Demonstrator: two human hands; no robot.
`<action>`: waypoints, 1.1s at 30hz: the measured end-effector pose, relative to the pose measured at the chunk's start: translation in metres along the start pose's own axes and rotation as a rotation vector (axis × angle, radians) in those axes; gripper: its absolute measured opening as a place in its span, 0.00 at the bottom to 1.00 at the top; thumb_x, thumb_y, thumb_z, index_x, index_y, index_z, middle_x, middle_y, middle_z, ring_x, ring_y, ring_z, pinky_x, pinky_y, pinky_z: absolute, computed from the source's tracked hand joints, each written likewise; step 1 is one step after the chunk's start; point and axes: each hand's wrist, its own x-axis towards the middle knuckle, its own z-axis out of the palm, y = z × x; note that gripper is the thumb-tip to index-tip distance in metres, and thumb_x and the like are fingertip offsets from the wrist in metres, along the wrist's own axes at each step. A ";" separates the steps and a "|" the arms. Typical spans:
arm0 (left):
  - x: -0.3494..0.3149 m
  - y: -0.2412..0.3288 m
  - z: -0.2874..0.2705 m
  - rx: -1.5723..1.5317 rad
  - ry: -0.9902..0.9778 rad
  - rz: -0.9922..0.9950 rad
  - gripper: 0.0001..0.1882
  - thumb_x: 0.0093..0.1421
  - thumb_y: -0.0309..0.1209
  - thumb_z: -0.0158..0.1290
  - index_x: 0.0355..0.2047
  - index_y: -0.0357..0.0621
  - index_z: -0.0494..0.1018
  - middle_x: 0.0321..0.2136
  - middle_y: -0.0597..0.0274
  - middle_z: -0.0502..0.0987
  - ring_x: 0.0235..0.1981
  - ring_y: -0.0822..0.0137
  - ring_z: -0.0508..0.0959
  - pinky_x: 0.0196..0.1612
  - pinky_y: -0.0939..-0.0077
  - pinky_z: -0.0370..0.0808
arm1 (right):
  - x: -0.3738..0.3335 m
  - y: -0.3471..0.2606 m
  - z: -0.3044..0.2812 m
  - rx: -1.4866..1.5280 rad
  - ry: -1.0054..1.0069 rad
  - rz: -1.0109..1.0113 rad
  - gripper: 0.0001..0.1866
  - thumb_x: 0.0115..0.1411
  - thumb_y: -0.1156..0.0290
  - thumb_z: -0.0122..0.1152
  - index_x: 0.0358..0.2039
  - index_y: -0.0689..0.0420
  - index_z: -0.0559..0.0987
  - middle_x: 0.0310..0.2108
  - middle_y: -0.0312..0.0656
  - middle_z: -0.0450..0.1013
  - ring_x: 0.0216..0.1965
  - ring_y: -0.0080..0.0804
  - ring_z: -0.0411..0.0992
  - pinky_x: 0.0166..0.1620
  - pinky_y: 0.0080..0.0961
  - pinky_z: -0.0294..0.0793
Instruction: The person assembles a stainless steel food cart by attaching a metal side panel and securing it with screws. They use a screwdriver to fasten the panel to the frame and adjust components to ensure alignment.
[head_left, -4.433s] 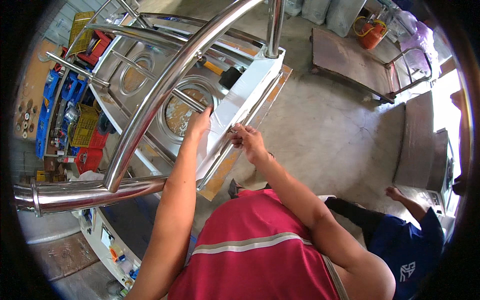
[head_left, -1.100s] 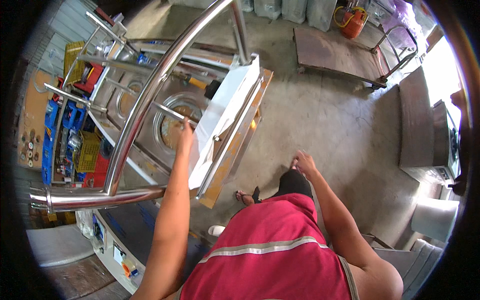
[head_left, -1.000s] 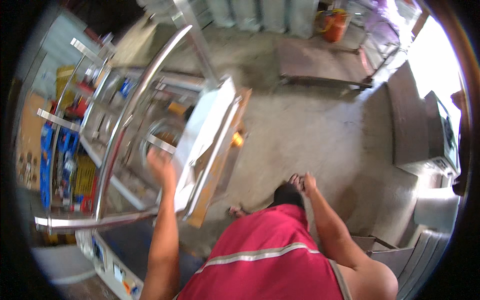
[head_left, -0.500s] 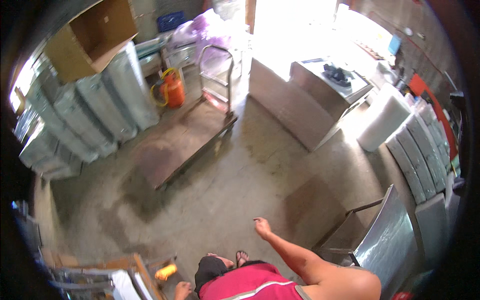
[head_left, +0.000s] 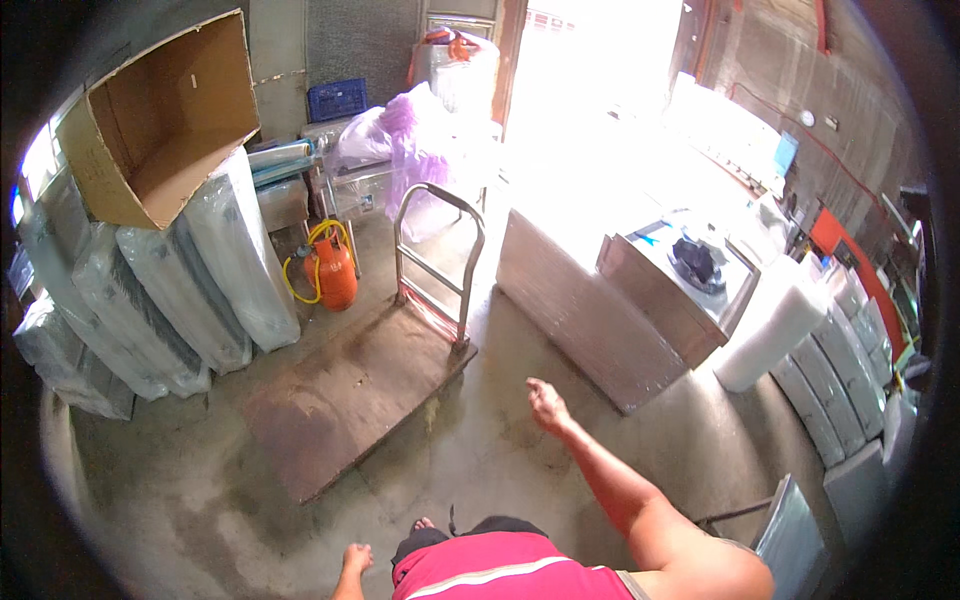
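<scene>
My right hand (head_left: 546, 405) hangs in the air over the floor, between a flatbed trolley and a large wrapped panel (head_left: 585, 315). It holds nothing; its fingers are loosely bent, with one stretched out a little. My left hand (head_left: 356, 558) is low beside my body, fingers curled in, and nothing shows in it. Ahead and to the left stands the flatbed trolley (head_left: 340, 410), with a worn brown deck and a metal push handle (head_left: 470, 270) at its far end. Neither hand touches it.
Plastic-wrapped panels (head_left: 180, 300) lean at the left under an open cardboard box (head_left: 110, 165). An orange gas cylinder (head_left: 335, 270) with a yellow hose stands behind the trolley. Right are a metal cabinet (head_left: 655, 300), a white roll (head_left: 765, 330) and a metal-topped piece (head_left: 790, 535) nearby.
My view has moved forward, so the trolley and wrapped panel appear closer and lower. The wooden-edged items at lower left have left view. Both hands remain off the things around them.
</scene>
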 end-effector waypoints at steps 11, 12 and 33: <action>0.101 0.318 0.007 -0.043 0.402 0.589 0.19 0.67 0.46 0.55 0.42 0.41 0.77 0.38 0.48 0.83 0.41 0.48 0.83 0.44 0.57 0.77 | 0.571 -0.066 -0.051 0.129 0.016 -0.424 0.23 0.65 0.70 0.47 0.59 0.55 0.78 0.57 0.45 0.75 0.53 0.37 0.76 0.57 0.33 0.75; 0.101 0.322 0.013 -0.027 0.515 0.420 0.19 0.67 0.47 0.54 0.42 0.43 0.77 0.36 0.49 0.83 0.40 0.47 0.82 0.43 0.54 0.77 | 0.622 -0.087 -0.032 0.096 -0.008 -0.456 0.23 0.65 0.69 0.47 0.59 0.56 0.78 0.56 0.45 0.75 0.53 0.38 0.76 0.56 0.33 0.75; 0.081 0.403 0.173 -0.056 0.444 0.168 0.15 0.68 0.42 0.52 0.43 0.42 0.73 0.32 0.44 0.79 0.33 0.45 0.81 0.40 0.49 0.74 | 0.703 -0.106 0.138 0.155 -0.213 -0.246 0.26 0.70 0.56 0.42 0.50 0.66 0.79 0.45 0.57 0.78 0.39 0.49 0.80 0.41 0.43 0.82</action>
